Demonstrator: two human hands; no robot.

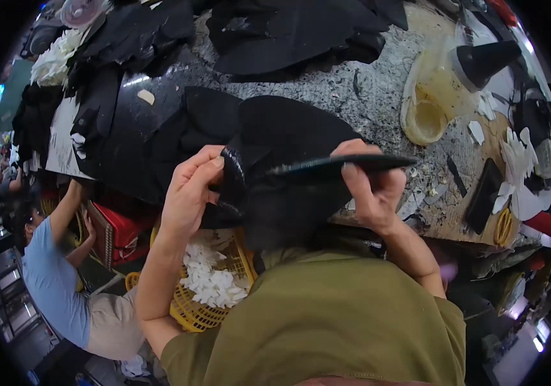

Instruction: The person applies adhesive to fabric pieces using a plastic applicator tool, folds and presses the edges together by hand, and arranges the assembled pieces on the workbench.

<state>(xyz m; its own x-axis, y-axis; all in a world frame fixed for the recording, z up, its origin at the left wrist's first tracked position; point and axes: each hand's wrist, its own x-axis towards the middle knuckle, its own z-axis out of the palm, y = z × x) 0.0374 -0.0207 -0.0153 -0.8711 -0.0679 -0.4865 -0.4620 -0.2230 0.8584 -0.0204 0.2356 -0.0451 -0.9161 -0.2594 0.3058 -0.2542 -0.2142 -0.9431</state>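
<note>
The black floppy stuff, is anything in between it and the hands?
Nothing visible is in between: the left hand pinches the black material on one side, and the right hand grips it on the other.

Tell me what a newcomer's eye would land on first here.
Probably the two bare hands, left and right, holding black material at the near edge of the littered worktable. Next, the bright yellow basket below the left hand, with white pieces heaped in it. Then the stained, yellowish container towards the table's far right, beside a black cone-shaped piece.
</note>
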